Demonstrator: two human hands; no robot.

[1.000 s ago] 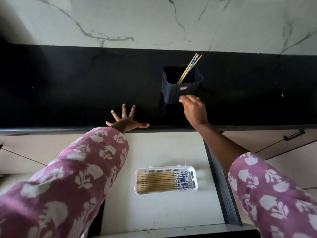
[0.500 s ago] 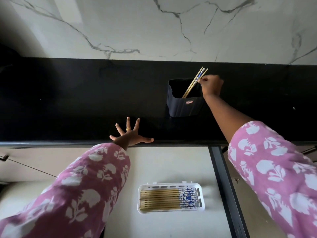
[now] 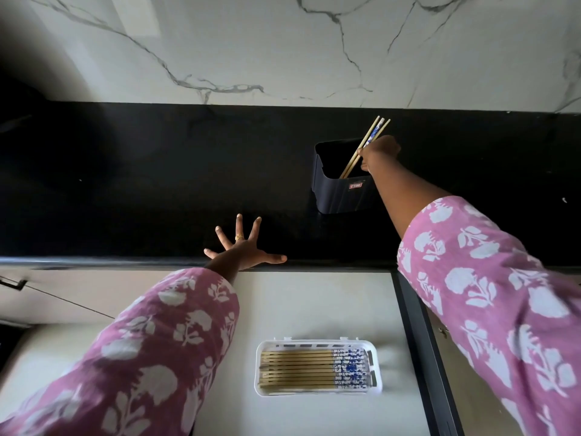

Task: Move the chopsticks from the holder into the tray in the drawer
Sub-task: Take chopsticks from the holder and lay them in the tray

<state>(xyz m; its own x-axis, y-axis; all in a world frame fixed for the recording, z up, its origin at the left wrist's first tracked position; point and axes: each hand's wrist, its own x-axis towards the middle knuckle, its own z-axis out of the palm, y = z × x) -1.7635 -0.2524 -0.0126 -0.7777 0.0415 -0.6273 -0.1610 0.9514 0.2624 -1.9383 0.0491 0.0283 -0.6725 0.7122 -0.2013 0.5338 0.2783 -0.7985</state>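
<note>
A dark square holder (image 3: pixel 339 190) stands on the black countertop (image 3: pixel 157 184). A few wooden chopsticks with blue-patterned tops (image 3: pixel 358 154) lean out of its right corner. My right hand (image 3: pixel 379 152) is closed around their upper part, at the holder's right rim. Flat on the counter's front edge lies my left hand (image 3: pixel 242 247), fingers spread, holding nothing. Below, in the open drawer (image 3: pixel 314 294), a white tray (image 3: pixel 375 376) holds several chopsticks (image 3: pixel 301 369) lying side by side, blue ends to the right.
A white marble wall (image 3: pixel 283 42) rises behind the counter. The drawer's dark right side rail (image 3: pixel 421 341) runs down beside the tray. Closed cabinet fronts lie left and right of the drawer, with a handle (image 3: pixel 12 283) at the far left.
My right hand rose from in front of the holder to the chopstick tops and closed on them. The camera view dropped and moved closer. My left hand stayed flat on the counter edge.
</note>
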